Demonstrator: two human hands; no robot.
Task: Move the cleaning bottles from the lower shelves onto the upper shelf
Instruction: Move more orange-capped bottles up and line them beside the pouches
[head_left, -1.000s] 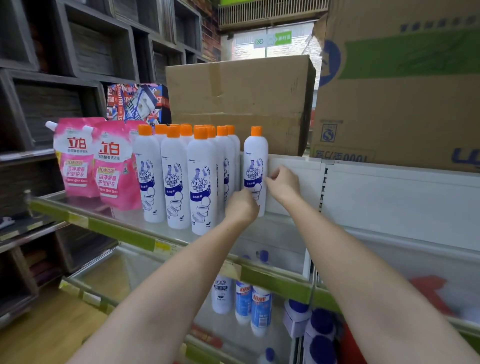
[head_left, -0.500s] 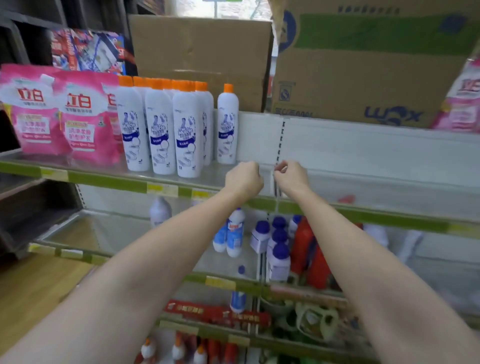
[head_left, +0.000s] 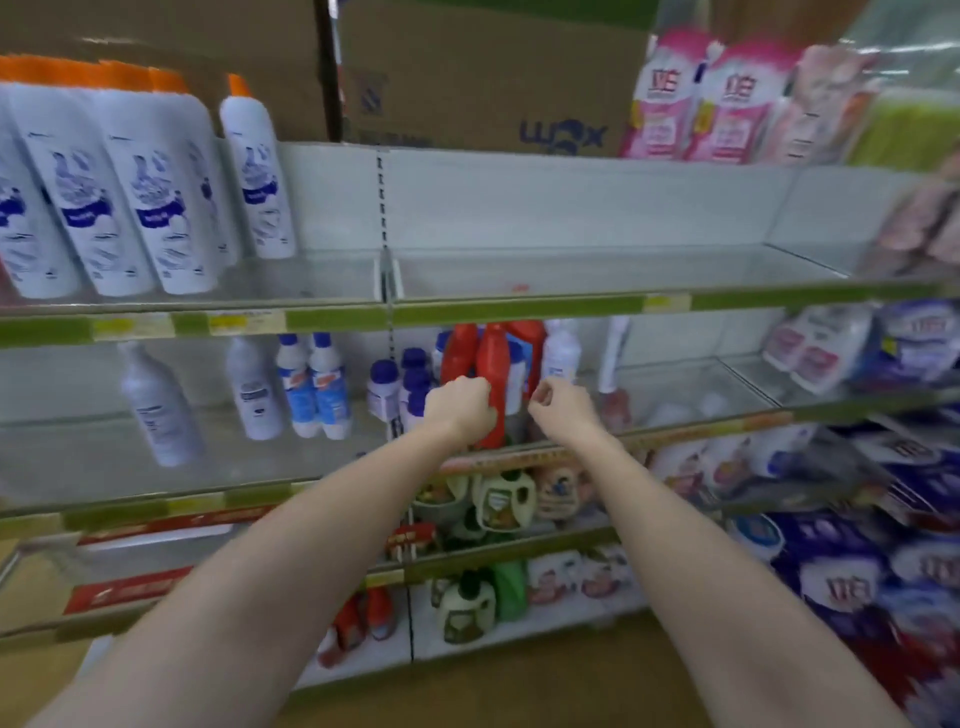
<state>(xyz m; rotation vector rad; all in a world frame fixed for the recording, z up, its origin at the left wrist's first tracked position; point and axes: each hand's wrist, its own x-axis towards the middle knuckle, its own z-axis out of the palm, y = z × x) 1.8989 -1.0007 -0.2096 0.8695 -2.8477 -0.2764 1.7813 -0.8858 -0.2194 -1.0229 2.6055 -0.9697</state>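
White cleaning bottles with orange caps (head_left: 156, 197) stand on the left of the upper shelf (head_left: 571, 270); its right part is bare. On the middle shelf stand red bottles (head_left: 493, 358), blue-capped white bottles (head_left: 384, 389), blue-labelled bottles (head_left: 317, 389) and a plain white bottle (head_left: 561, 353). My left hand (head_left: 460, 410) is curled round the left side of the front red bottle. My right hand (head_left: 558, 408) is curled just right of that bottle and holds nothing. The picture is blurred by motion.
Cardboard boxes (head_left: 467, 78) and pink refill pouches (head_left: 701, 98) sit on top behind the upper shelf. Green and cream jugs (head_left: 504, 499) fill the shelf below my hands. Blue and purple packs (head_left: 909, 519) crowd the right side. The wooden floor shows at the bottom.
Both hands dropped from the upper shelf's edge to the middle shelf. My view swung down and right. My left hand now closes on a red bottle.
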